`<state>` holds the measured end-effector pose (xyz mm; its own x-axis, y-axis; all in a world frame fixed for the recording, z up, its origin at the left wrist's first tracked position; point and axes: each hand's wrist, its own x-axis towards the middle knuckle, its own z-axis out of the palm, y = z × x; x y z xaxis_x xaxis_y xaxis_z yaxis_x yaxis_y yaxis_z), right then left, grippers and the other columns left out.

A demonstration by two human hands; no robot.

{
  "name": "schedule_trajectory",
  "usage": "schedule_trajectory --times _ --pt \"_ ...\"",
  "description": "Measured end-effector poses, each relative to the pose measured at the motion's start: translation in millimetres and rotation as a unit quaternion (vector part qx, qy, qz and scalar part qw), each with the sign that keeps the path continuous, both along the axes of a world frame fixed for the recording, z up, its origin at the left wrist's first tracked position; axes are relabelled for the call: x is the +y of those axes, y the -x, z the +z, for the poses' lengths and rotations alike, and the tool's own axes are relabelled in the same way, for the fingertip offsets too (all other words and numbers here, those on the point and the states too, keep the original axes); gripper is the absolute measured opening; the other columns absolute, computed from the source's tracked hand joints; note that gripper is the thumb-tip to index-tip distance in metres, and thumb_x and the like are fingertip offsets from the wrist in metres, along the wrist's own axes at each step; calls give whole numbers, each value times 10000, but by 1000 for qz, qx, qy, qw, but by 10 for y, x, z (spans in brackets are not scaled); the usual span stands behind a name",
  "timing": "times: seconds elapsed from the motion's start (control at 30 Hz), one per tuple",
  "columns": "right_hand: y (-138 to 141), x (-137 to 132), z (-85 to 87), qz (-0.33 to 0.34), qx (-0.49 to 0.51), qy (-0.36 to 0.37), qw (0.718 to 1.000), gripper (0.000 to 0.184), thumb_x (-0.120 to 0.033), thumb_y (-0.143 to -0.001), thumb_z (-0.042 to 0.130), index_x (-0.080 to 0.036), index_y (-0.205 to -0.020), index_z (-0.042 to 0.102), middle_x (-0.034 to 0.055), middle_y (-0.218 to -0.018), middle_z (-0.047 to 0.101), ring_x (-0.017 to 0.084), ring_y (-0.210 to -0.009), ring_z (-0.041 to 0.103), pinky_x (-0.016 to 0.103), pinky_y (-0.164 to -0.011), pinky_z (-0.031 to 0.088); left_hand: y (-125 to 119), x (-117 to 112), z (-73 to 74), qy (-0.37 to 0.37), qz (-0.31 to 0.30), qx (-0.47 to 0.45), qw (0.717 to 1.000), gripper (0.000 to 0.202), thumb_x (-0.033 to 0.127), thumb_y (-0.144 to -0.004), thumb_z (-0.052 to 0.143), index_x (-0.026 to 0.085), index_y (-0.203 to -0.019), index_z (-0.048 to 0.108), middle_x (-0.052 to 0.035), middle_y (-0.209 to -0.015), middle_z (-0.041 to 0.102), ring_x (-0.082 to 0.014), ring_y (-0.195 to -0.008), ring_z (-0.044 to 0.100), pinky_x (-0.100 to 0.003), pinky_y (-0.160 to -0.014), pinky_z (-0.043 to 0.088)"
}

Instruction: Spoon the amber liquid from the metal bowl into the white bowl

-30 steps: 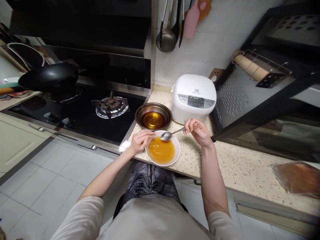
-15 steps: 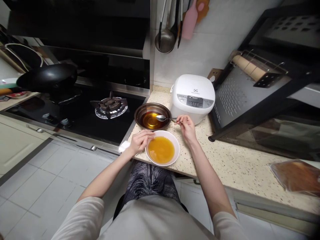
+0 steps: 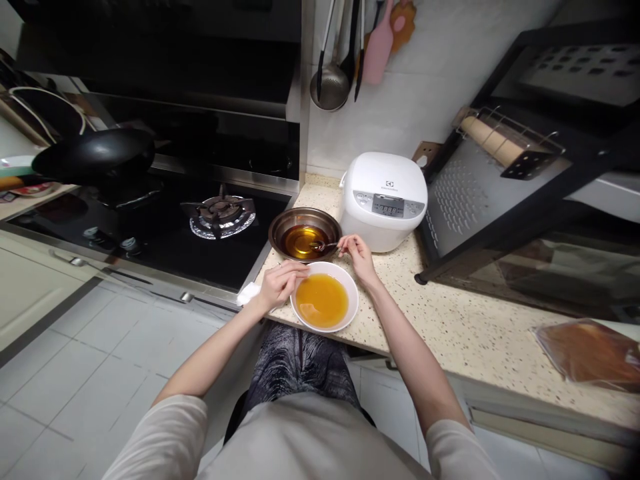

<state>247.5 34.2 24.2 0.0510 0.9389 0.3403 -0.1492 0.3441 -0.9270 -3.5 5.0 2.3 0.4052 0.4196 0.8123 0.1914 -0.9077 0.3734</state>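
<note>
My right hand (image 3: pixel 357 256) pinches the handle of a metal spoon (image 3: pixel 331 247). The spoon's head is down in the amber liquid inside a wide metal bowl (image 3: pixel 278 231), near the right part of the liquid. Close to the counter's front edge stands a white bowl (image 3: pixel 353 297) with cloudy yellow-orange liquid in it. My left hand (image 3: pixel 283 281) grips this bowl by its upper left rim, fingers closed over the edge; the thumb is mostly hidden. White crumpled tissue (image 3: pixel 248 293) lies just left of that hand.
A white rice cooker (image 3: pixel 385 193) stands behind my right hand. Left of the bowls is a black gas hob with a burner (image 3: pixel 220 212) and a wok (image 3: pixel 100 152). A dark rack (image 3: pixel 463 193) rises at right, and a bagged brown item (image 3: pixel 590 352) lies on the counter.
My right hand has moved a little left and down. The spoon has gone from above the metal bowl down into its liquid. My left hand has stayed on the white bowl.
</note>
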Motion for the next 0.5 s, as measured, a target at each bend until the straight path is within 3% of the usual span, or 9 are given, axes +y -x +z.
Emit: schedule_trajectory --times 0.2,0.5 --pt "69 -6 14 42 51 36 997 474 -651 -784 716 -208 -709 564 -4 -773 614 100 -567 518 259 -563 464 -4 0 -3 -3 2 1 1000 366 213 -1031 383 152 -1028 744 -124 -1078 768 -212 -1024 725 -401 -904 587" --pt "65 -38 20 52 122 77 988 449 -597 -795 744 -212 -709 529 -2 -766 590 110 -602 524 260 -584 500 2 5 -1 -6 5 3 1000 366 218 -1031 386 155 -1021 747 -125 -1079 769 -215 -1017 727 -409 -900 593"
